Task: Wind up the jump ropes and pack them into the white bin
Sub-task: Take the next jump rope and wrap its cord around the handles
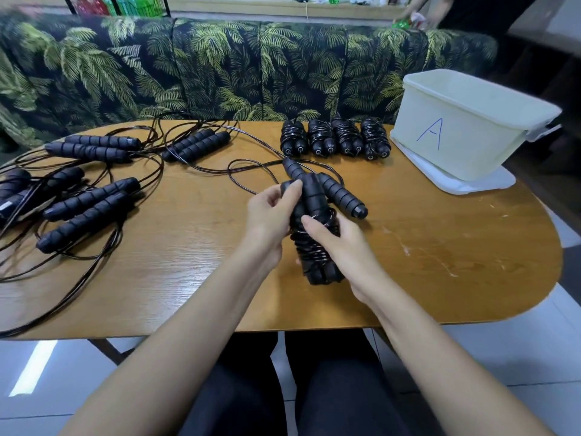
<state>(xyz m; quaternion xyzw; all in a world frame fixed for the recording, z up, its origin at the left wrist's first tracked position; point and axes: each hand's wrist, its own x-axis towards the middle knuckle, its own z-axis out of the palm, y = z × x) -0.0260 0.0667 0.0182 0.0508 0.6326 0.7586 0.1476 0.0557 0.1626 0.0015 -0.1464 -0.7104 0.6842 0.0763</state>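
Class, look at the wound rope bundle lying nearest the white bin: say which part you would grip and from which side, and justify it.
Probably its cord-wrapped middle, from above. The bundle lies flat, long and narrow, so its width can be spanned and the wraps keep both handles together. The neighbouring bundle sits close on its left, so a sideways approach looks cramped.

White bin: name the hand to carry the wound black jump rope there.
Probably right: the white plastic bin stands at the wooden table's right end, nearer the right hand, whose grip holds the black cord-wound bundle.
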